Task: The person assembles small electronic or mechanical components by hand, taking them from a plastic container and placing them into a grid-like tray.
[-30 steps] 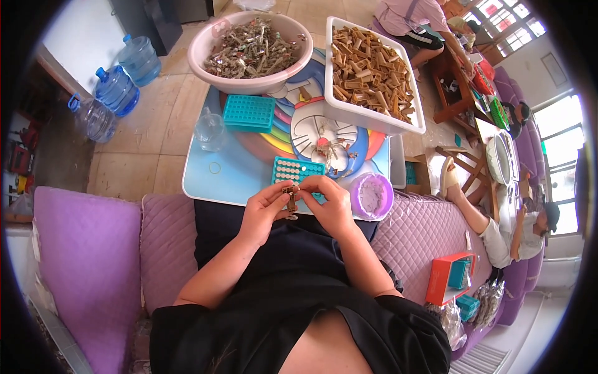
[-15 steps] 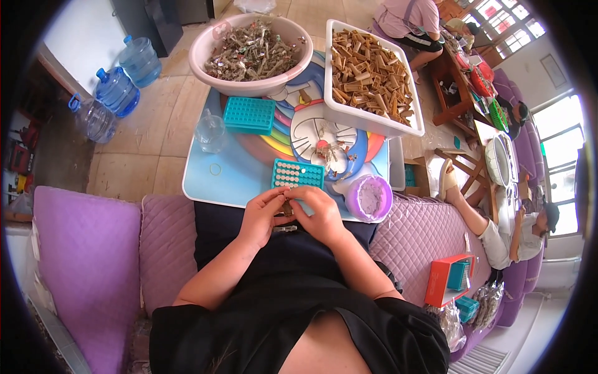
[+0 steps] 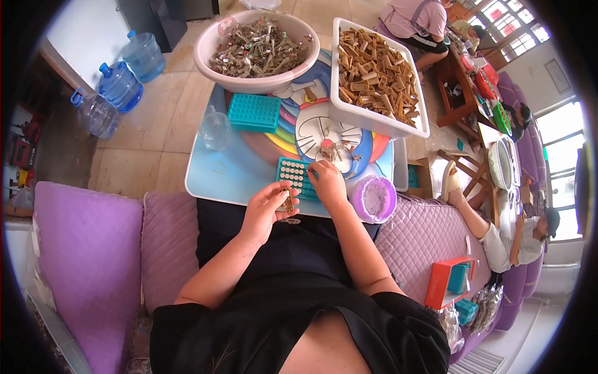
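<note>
My left hand [image 3: 265,210] holds a small brown, trough-shaped piece [image 3: 288,202] upright between thumb and fingers, above my lap at the table's front edge. Just right of it, my right hand [image 3: 330,186] reaches over a teal tray [image 3: 305,188] with rows of round white pieces in its left part. The right fingertips are pinched together at the tray's right side; whatever they hold is too small to make out. A lilac tub [image 3: 392,207] with pale contents stands right of that hand. Beyond it lies a tangle of clear and reddish scraps [image 3: 336,154].
A pink basin [image 3: 205,70] of tangled clear pieces and a white bin [image 3: 375,128] of brown pieces stand at the table's far side. Stacked teal trays [image 3: 254,112] and a clear jug [image 3: 215,129] are at left. Water bottles [image 3: 119,87] stand on the floor; other people sit at right.
My hands were together over the brown piece. The right hand has let go and moved up and right to the tray, while the left keeps the piece. The view has shifted slightly.
</note>
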`<action>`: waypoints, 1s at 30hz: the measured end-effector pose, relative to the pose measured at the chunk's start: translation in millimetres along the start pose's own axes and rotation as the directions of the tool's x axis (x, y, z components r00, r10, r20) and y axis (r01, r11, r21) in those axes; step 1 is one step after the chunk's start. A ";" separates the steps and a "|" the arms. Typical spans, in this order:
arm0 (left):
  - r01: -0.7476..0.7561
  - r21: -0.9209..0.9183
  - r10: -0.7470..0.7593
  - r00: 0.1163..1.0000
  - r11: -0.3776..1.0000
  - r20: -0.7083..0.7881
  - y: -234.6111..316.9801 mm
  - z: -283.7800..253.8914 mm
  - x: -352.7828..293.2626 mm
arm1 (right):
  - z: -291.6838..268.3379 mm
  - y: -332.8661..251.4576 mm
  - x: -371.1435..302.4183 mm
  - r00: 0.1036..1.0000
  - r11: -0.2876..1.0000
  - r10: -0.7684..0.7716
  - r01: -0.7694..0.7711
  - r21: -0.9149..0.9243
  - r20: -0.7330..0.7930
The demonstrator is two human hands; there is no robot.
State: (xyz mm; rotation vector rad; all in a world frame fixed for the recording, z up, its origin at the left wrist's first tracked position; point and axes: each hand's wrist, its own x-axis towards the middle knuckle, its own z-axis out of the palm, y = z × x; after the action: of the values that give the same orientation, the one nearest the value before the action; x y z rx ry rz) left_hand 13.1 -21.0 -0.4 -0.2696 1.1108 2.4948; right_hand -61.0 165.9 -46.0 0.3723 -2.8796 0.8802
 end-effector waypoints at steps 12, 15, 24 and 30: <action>-0.020 0.096 0.018 1.000 0.995 0.014 -3.7 0.6 0.8 | -44.8 -84.0 -38.9 0.978 0.917 -0.058 0.131 0.376 -0.199; -0.035 0.098 0.036 0.999 0.995 -0.009 -5.5 4.6 0.0 | -41.9 -82.0 -39.2 0.953 0.932 -0.188 0.249 0.263 -0.238; -0.239 0.327 0.241 0.970 0.914 0.034 -14.1 10.7 -4.7 | -46.2 -77.2 -39.8 0.989 0.899 -0.107 0.140 0.414 -0.102; -0.462 0.615 0.472 0.867 0.639 0.161 -10.8 17.6 -4.1 | -37.1 -62.0 -31.6 0.963 0.161 0.081 -0.266 0.950 0.256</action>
State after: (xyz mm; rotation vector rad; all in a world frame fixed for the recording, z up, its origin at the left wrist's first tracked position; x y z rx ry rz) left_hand 21.3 -2.5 5.4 0.2395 2.1869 2.3035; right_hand -13.1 143.5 12.4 0.1376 -1.9071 2.8364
